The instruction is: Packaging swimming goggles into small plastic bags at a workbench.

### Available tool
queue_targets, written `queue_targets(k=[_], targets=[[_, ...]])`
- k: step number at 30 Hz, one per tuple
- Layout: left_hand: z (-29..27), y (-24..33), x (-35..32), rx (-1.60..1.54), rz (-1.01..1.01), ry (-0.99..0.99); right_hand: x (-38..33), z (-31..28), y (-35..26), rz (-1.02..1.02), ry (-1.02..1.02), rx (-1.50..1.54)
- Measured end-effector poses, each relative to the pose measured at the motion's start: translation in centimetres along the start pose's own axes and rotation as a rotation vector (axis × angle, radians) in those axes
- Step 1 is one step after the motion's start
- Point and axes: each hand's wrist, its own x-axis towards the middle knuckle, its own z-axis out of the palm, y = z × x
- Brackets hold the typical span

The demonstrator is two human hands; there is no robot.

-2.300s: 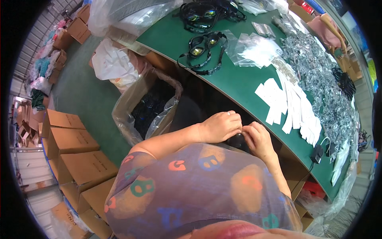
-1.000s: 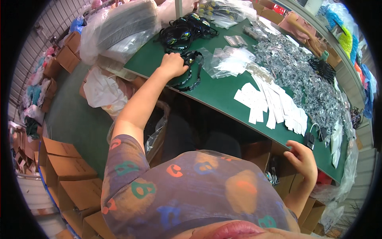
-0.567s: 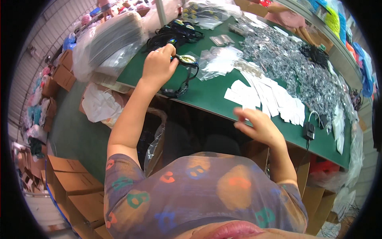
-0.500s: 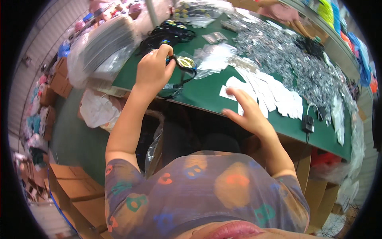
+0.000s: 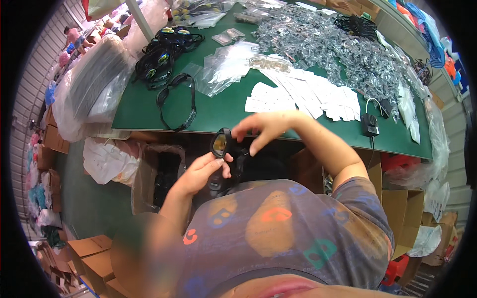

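Note:
Just in front of the table edge, my left hand (image 5: 202,172) pinches a pair of black swim goggles (image 5: 220,143) by the rim, a yellowish mirrored lens showing. My right hand (image 5: 264,130) is at the goggles' right side with fingers bent, fingertips on the dark frame and thumb by the strap. The other lens is mostly hidden by the fingers. A dark strap hangs below the hands. Another pair of black goggles (image 5: 165,94) lies on the green table (image 5: 218,110), its strap looped toward the front edge. Behind it is a heap of black goggles (image 5: 158,58).
White paper cards (image 5: 318,94) lie fanned mid-table beside clear plastic bags (image 5: 226,67). A wide heap of small clear plastic pieces (image 5: 328,49) covers the back right. A black adapter (image 5: 369,124) with a cable is near the right edge. Cardboard boxes (image 5: 97,258) stand lower left.
My left hand has come back from over the table toward my body, with goggles in it. My right hand has moved from above the cards to the goggles. The view has shifted.

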Motion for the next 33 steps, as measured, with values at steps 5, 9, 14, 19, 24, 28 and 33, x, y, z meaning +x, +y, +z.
queue_targets(k=[5,9,14,19,24,28,33], targets=[[1.0,-1.7,-0.1,-0.221,0.124,0.263,-2.5,-11.5,6.0,0.304,0.848,-1.084],[1.0,-1.1,-0.5,-0.429,0.214,0.345,-3.7,-14.8,8.8,0.523,0.647,-1.338],[1.1,-1.5,-0.8,-0.374,0.245,0.413,-4.0,-15.9,11.5,0.451,0.583,-1.377],[1.0,-1.4,-0.4,-0.323,0.233,0.392,-4.2,-16.1,11.2,0.529,0.448,-1.38],[0.6,-1.5,0.0,-0.164,0.228,0.397,-4.1,-13.6,5.5,0.551,0.681,-1.211],[-0.4,-2.6,1.2,-0.192,0.212,0.434,-3.2,-9.7,0.4,0.425,0.85,-0.91],[-0.6,-2.5,3.4,-0.237,0.256,0.463,1.3,1.7,-1.8,0.065,0.867,-0.227]])
